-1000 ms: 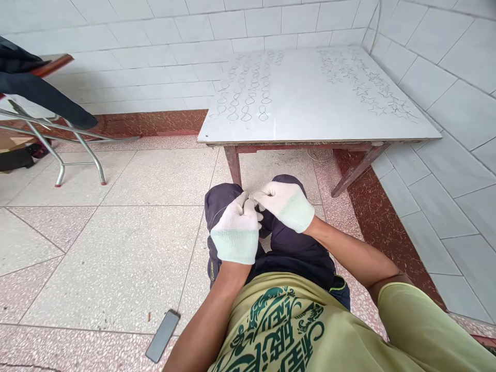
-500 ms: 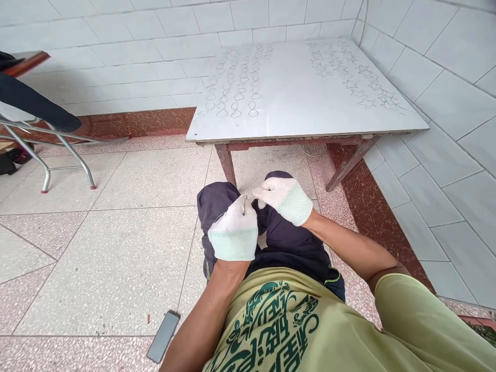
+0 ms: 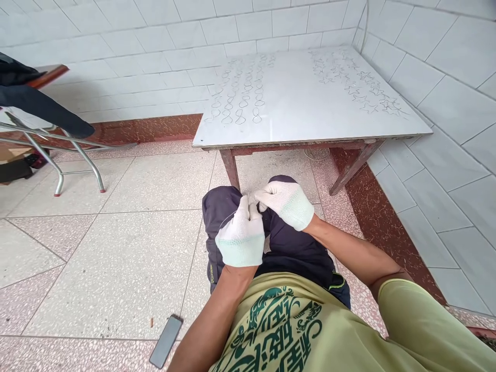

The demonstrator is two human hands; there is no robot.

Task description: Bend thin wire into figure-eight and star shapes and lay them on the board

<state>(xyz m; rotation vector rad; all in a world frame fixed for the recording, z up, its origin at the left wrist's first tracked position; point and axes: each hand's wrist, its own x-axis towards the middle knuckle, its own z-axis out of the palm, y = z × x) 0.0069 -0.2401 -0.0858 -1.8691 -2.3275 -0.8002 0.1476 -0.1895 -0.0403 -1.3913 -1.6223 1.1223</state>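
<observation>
Above my lap, both hands wear white knit gloves with pale green cuffs. My left hand [image 3: 241,235] is closed in a pinch on a thin wire [image 3: 228,219], which curves out along the left side of the glove. A short bit of it also sticks up by the fingertips. My right hand [image 3: 287,202] pinches at the same spot, its fingertips close beside the left ones. The gloved fingers hide most of the wire, so its full shape cannot be seen.
On the white-topped table [image 3: 294,121] ahead lie rows of thin figure-eight outlines [image 3: 258,111] and star outlines [image 3: 370,106]. A phone [image 3: 166,341] rests on the floor at left. Farther left, a person's dark-clothed leg [image 3: 50,111] shows over a metal-framed seat [image 3: 79,155].
The view has shifted slightly, so everything sits a little lower and to the right. My fingertips have drawn a little closer together, both hands still pinching.
</observation>
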